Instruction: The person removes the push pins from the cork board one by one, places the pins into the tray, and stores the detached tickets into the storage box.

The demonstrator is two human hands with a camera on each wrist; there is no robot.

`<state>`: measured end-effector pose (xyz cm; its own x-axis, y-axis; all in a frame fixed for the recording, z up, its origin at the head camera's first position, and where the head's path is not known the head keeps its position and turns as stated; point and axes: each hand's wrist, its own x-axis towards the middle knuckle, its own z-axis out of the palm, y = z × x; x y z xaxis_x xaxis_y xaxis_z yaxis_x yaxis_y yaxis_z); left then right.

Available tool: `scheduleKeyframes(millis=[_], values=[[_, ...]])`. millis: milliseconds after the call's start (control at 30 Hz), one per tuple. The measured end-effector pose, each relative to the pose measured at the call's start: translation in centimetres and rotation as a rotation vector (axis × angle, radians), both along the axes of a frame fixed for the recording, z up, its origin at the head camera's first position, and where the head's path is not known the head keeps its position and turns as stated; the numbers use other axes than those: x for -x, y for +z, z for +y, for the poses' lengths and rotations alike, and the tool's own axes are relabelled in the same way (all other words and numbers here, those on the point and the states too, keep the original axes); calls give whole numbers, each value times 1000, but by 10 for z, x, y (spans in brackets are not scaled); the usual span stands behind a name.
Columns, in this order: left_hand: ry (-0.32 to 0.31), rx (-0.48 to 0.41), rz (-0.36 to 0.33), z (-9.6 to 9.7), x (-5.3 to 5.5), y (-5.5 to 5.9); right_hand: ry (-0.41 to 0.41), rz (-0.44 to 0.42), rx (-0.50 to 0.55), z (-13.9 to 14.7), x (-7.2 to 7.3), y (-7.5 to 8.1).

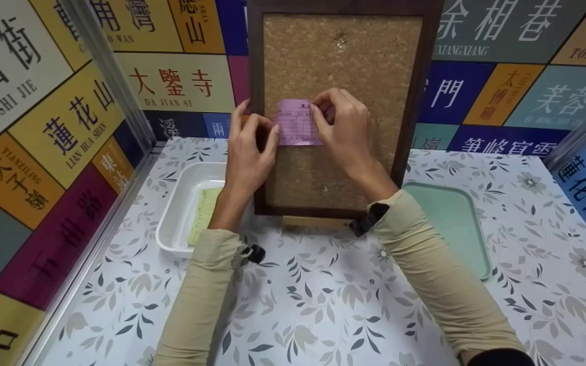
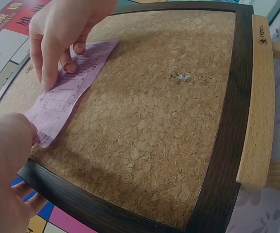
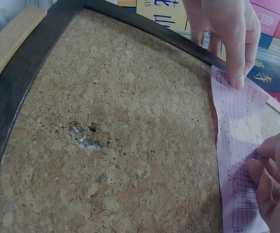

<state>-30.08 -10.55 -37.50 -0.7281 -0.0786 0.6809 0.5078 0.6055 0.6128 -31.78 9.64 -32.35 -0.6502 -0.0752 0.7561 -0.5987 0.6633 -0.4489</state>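
Observation:
A pink printed form (image 1: 295, 124) lies against the front of a dark-framed corkboard (image 1: 318, 175), which stands tilted on the table. The left hand (image 1: 250, 147) holds the form's left edge, its thumb pressed on the paper; in the left wrist view, some of this hand's fingers reach past the board's frame (image 2: 72, 196). The right hand (image 1: 346, 127) is at the form's upper right, with bent fingers pinched in against the paper. In the right wrist view its curled fingertips touch the printed face of the form (image 3: 232, 128); whether they also hold something small is hidden.
A white tray (image 1: 163, 223) with a yellow-green printed paper (image 1: 204, 208) stands at the left. To the right lies a pale green tray (image 1: 450, 223). The cork has pale damaged spots (image 3: 86, 139). A wooden ledge (image 2: 259, 107) supports the board's lower edge.

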Motion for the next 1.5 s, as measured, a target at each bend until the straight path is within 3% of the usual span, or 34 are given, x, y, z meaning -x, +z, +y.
scheduleKeyframes(millis=[767,1000,1500], values=[[-11,-9,28,-1,1,-2,-7,5,-24,0,-1,-2],[5,-18,7,0,-2,-2,-11,-41,-28,-1,-5,-1],[26,-66,-18,5,-3,-1,74,-49,28,0,-8,-4]])
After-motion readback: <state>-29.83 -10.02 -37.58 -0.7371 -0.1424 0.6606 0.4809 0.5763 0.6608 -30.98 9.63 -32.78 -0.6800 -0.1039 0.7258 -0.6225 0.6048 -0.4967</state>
